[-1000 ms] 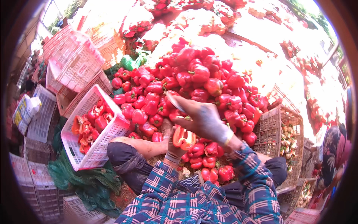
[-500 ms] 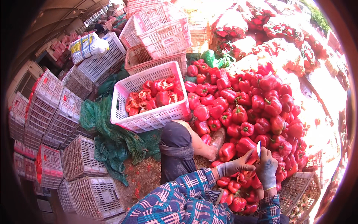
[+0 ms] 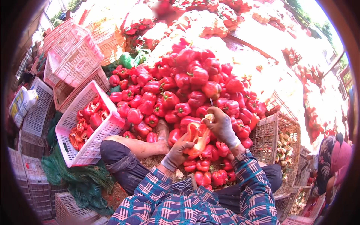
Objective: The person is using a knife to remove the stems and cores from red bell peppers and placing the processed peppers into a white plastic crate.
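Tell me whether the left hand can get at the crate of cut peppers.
Probably yes: the bent left leg lies between the left hand and the crate, but the way over it looks free; that hand holds a cut pepper.

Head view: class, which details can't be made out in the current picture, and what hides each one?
All in the head view:
- Knife: only a thin tip shows; the right hand hides the rest.
- Pale core: partly covered by that hand's fingers.
- Cut pepper: its underside, hidden from above.
- White crate: floor covered by pepper pieces.
- Bright patch at upper right: washed out by glare.
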A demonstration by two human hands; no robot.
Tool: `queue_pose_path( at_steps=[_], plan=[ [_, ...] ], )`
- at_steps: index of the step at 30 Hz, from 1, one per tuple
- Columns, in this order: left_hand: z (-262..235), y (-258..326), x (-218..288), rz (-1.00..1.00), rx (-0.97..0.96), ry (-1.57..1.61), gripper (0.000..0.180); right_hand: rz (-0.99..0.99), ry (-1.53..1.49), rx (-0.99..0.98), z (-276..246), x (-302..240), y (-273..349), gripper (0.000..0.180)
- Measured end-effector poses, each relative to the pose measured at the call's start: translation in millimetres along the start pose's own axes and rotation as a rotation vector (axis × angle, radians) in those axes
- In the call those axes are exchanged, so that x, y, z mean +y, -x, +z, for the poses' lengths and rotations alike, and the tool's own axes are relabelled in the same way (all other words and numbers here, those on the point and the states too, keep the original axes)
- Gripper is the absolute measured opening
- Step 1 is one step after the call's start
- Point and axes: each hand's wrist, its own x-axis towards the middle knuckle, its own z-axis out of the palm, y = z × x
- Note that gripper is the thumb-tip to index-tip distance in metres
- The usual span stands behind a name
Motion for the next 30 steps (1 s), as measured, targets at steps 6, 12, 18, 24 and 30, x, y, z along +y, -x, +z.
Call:
queue_pose_path(
  at_steps=[6,12,18,24,30],
  plan=[
    [-23.0,66.1,105.9,0.523,0.313,-0.18,0.058,0.083,0.196,0.465,-98.6,22.6,-3.1,0.034],
    [-32.4,167.1,260.7,0.894,0.862,-0.073,0.058,0.476,0.65,0.745,-258.1,41.0,55.5,0.044],
    [-11.9,39.6,201.8,0.436,0.517,-0.758,0.055,0.708,0.181,0.163,-240.3,74.6,84.9,0.045],
    [-26.1,-141.7,137.9,0.089,0.509,-2.333,0.068,0.775,-0.396,-0.281,-81.7,27.4,85.7,0.043],
    [-66.5,-225.4,86.1,-0.635,0.59,-2.333,0.047,0.357,0.094,-0.509,-41.0,44.8,110.1,0.04]
  ],
)
